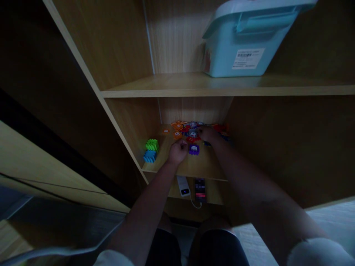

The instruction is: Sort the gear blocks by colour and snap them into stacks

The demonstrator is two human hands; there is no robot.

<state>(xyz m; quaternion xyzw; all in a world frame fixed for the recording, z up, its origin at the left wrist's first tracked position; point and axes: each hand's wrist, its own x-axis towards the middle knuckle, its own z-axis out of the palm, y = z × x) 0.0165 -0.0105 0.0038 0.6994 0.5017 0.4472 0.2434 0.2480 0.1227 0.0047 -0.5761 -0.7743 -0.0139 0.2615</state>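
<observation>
Pale sleeves (318,253) come nearest, their bare forearms reaching toward a purple piece (194,149) with a notched edge, which lies flat on a shelf board (183,170). Just left of the purple piece, the left hand (178,151) has its fingers curled in; whether they pinch anything, I cannot tell. Beyond it and slightly right, the right hand (207,133) is at a loose heap of pieces (192,139), orange, red and grey among them; its fingertips are too dim to read. The purple piece looks like thin moulded plastic: probably light, stiff, a little slick and hard to break, best held by opposite notched edges. Well left of it stand a green stack (152,145) and a blue stack (150,156). The board is smooth, pale wood grain. Nearer than the purple piece, one level down, lie a phone (200,190) and a white power bank (183,186); above it sits a lidded turquoise bin (235,40). Light is poor throughout.
</observation>
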